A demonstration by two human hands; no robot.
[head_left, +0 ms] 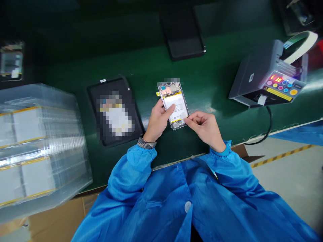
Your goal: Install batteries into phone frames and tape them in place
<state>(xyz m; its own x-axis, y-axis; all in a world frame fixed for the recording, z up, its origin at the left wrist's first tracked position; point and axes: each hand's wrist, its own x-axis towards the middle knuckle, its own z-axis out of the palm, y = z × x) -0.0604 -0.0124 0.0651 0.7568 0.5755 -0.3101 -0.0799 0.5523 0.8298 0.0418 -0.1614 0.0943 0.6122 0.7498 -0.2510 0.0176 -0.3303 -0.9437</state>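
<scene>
I work from a single feed, a camera worn on the person's head and looking forward and steeply down, with the blue coat (169,195) filling the lower edge. I find the range close and the field wide: the left hand (157,120), right hand (205,128) and opened phone (176,101) lie near the centre, a clear plastic box (72,174) is cut by the left edge, and a grey tape dispenser (256,74) stands towards the right. I note the green bench (141,64) sloping upward to the right, dark along the top.
</scene>
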